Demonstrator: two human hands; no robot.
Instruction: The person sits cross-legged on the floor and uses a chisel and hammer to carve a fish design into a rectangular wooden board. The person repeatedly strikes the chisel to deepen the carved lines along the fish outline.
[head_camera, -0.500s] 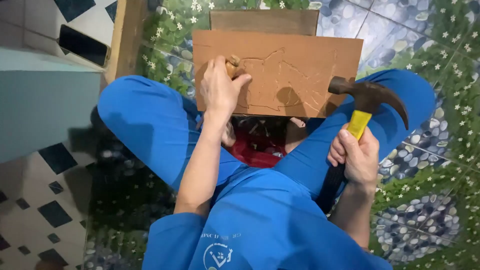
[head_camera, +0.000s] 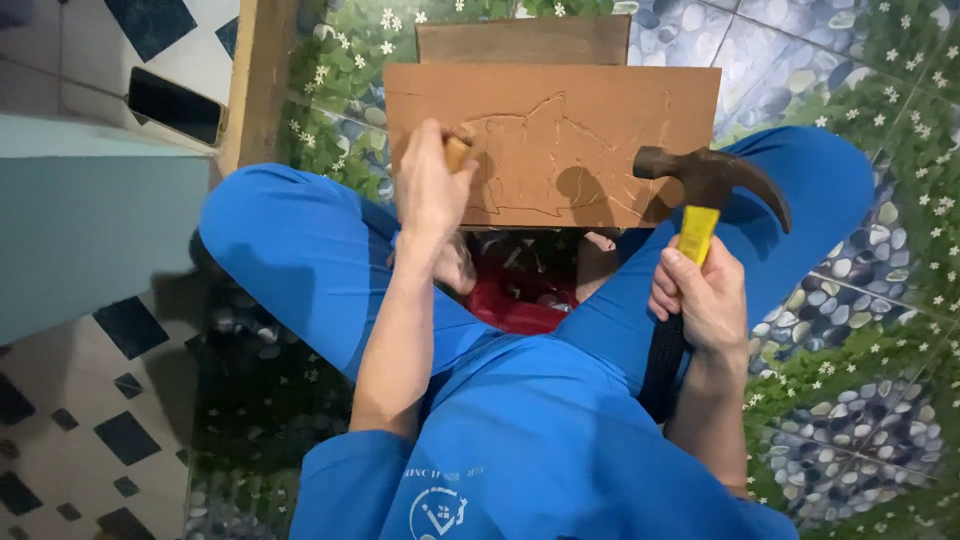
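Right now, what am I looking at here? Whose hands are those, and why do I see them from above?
The picture comes from a camera worn on a person's head, looking down, so you see their own arms and blue-clothed crossed legs as they sit on a patterned floor. In front of them lies a wooden board with a fish outline cut into it. The left hand presses a tool with a wooden handle against the board; its tip is hidden. The right hand grips a hammer with a yellow and black handle, raised over the board. A dark phone lies on the tiles to the left, and something red sits between the legs.
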